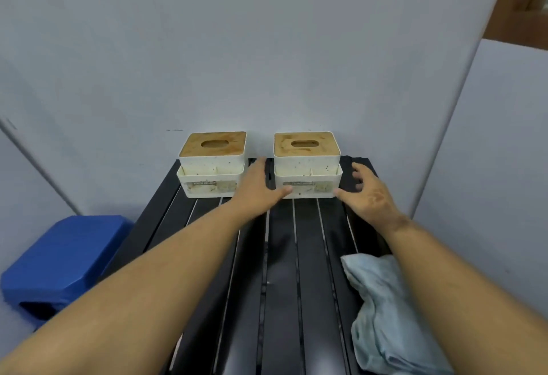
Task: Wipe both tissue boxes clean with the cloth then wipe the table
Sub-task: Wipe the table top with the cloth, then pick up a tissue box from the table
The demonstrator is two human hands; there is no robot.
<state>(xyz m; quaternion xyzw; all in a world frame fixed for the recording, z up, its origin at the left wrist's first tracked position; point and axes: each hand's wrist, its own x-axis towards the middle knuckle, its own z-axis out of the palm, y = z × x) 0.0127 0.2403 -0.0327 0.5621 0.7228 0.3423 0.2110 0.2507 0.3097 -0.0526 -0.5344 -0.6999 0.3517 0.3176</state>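
Faintly, blurred unreadable label (298, 183) on right tissue box (307, 167)

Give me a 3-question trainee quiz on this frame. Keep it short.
1. True or false: the cloth lies on the table, held by neither hand.
2. Which box do both hands flank? A) left box B) right box
3. Fill in: the blue stool stands to the table's ____.

Key:
1. True. Left hand and right hand are up by the boxes, fingers straight.
2. B
3. left
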